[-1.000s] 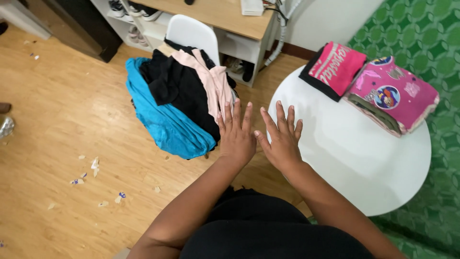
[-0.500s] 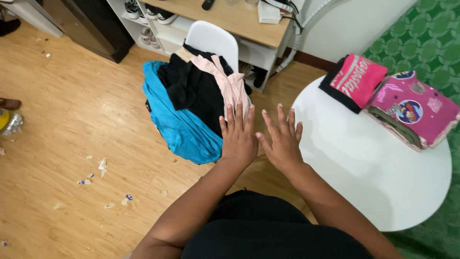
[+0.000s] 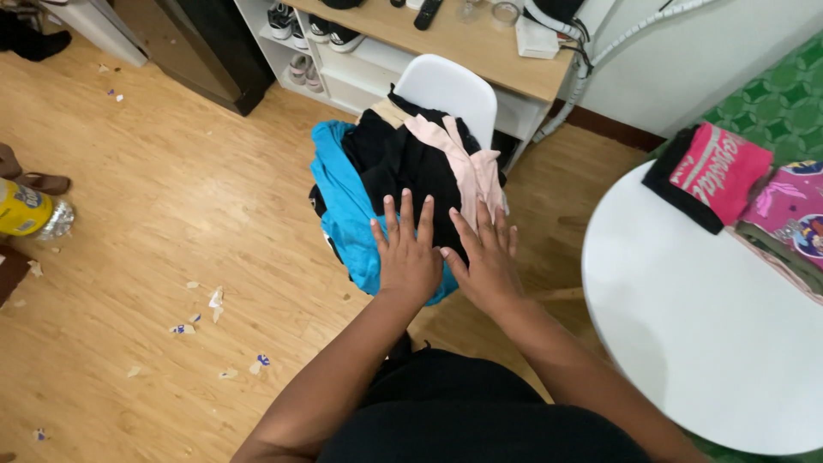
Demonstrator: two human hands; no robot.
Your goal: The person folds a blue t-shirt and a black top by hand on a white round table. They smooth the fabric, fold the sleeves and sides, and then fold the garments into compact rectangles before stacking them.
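Both hands are out flat at mid-frame, fingers spread wide and holding nothing. The left hand [image 3: 409, 257] hovers over the lower edge of the heap of bright blue, black and pale pink clothes [image 3: 390, 184], the right hand [image 3: 487, 261] just beside it, thumbs nearly touching; whether the palms press the cloth cannot be told. The heap sits on the white moulded plastic chair [image 3: 450, 90] just above centre, its long axis running from the chair back down toward the person, the pink strip trailing the same way on the right. At the right edge, the round white counter [image 3: 686, 326] carries a folded pink and black garment [image 3: 707, 176] with pale lettering and a folded magenta cartoon-print garment [image 3: 793, 223] just beside it. At far left, a yellow plastic bottle [image 3: 26, 214] lies on the wooden floor [image 3: 154, 171], scraps of paper scattered lower left.
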